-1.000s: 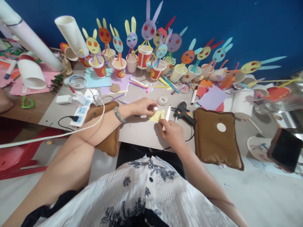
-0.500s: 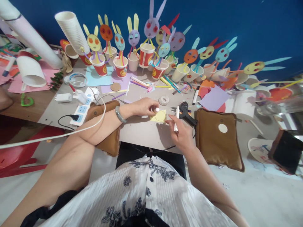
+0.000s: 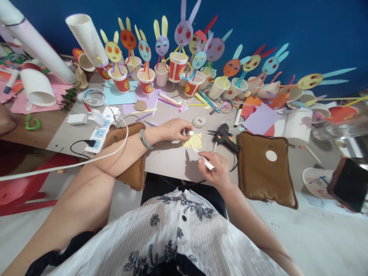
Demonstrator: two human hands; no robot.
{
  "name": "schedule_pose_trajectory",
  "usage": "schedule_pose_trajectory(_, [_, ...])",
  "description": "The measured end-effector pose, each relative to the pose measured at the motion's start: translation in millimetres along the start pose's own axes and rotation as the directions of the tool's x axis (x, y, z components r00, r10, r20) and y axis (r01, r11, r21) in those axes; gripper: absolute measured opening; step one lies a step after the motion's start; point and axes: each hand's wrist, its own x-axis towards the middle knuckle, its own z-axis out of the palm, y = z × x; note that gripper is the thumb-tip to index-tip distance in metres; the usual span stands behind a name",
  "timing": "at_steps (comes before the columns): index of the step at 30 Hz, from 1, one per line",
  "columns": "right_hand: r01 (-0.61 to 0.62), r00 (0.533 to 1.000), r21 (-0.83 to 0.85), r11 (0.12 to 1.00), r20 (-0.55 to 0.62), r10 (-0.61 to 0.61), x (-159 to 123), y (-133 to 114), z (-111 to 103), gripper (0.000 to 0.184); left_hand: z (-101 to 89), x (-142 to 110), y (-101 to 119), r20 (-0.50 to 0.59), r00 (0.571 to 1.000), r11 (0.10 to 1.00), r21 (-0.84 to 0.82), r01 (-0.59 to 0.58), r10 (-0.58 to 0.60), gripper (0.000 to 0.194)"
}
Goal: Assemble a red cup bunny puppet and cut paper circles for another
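My right hand (image 3: 214,168) is closed around a white marker (image 3: 206,162). Its tip points up and left, at the lower left edge of a small yellow paper square (image 3: 197,141) with a dark circle outline drawn on it. My left hand (image 3: 179,130), a grey bangle on its wrist, pinches a small white-ended cylinder (image 3: 191,133) at the square's upper left; whether this is a marker cap I cannot tell. A roll of clear tape (image 3: 199,121) lies just beyond the paper. Right of it rests a black glue gun (image 3: 225,138), with scissors (image 3: 212,132) partly hidden beside it.
Paper cups with rabbit-faced figures (image 3: 178,67) line the back by the blue wall. At left are a power strip (image 3: 100,130) and white cables. Brown padded pouches (image 3: 264,172) lie on both sides. Coloured markers (image 3: 169,100) and purple paper (image 3: 261,118) lie farther back.
My right hand has tilted the marker from upright to slanting and brought its tip left to the yellow paper. My left hand has stayed nearly still.
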Motion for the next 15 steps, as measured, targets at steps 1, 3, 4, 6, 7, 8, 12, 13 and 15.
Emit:
schedule_pose_trajectory(1, [0.006, 1.000, -0.003, 1.000, 0.015, -0.006, -0.1, -0.9, 2.2, 0.012, 0.1, 0.0, -0.1, 0.001, 1.000, 1.000, -0.006, -0.001, 0.001, 0.011])
schedule_pose_trajectory(3, [0.021, 0.999, -0.018, 1.000, 0.049, -0.020, 0.0, -1.6, 6.4, 0.010, 0.1, -0.2, -0.4, -0.002, 1.000, 1.000, -0.018, -0.004, 0.004, 0.011])
schedule_pose_trajectory(4, [0.032, 0.997, -0.026, 0.999, 0.070, -0.030, 0.3, -1.7, 8.4, 0.010, -0.1, -0.3, -0.5, -0.003, 1.000, 1.000, -0.022, -0.006, 0.006, 0.011])
schedule_pose_trajectory(6, [0.058, 0.993, -0.037, 0.998, 0.104, -0.053, 1.6, -1.5, 12.1, 0.011, -0.7, -0.7, -0.5, -0.005, 1.000, 1.000, -0.022, -0.014, 0.014, 0.010])
schedule_pose_trajectory(7, [0.071, 0.991, -0.040, 0.997, 0.116, -0.066, 2.4, -1.4, 13.9, 0.012, -1.1, -1.0, -0.3, -0.004, 1.000, 1.000, -0.020, -0.019, 0.019, 0.009])
schedule_pose_trajectory(8, [0.086, 0.989, -0.044, 0.995, 0.125, -0.080, 3.3, -1.4, 15.5, 0.012, -1.5, -1.2, 0.0, -0.003, 1.000, 1.000, -0.017, -0.023, 0.023, 0.008])
schedule_pose_trajectory(12, [0.191, 0.972, -0.040, 0.981, 0.147, -0.183, 5.0, -0.8, 19.5, 0.014, -2.8, -2.3, 2.2, 0.005, 1.000, 1.000, -0.007, -0.022, 0.022, 0.008])
schedule_pose_trajectory(13, [0.215, 0.964, -0.028, 0.976, 0.164, -0.208, 4.9, -0.2, 19.7, 0.015, -3.0, -2.5, 2.7, 0.006, 1.000, 1.000, -0.007, -0.020, 0.020, 0.008])
schedule_pose_trajectory(15, [0.238, 0.950, -0.001, 0.971, 0.209, -0.233, 4.1, 1.4, 19.2, 0.017, -3.0, -2.6, 3.3, 0.005, 1.000, 1.000, -0.009, -0.018, 0.018, 0.008])
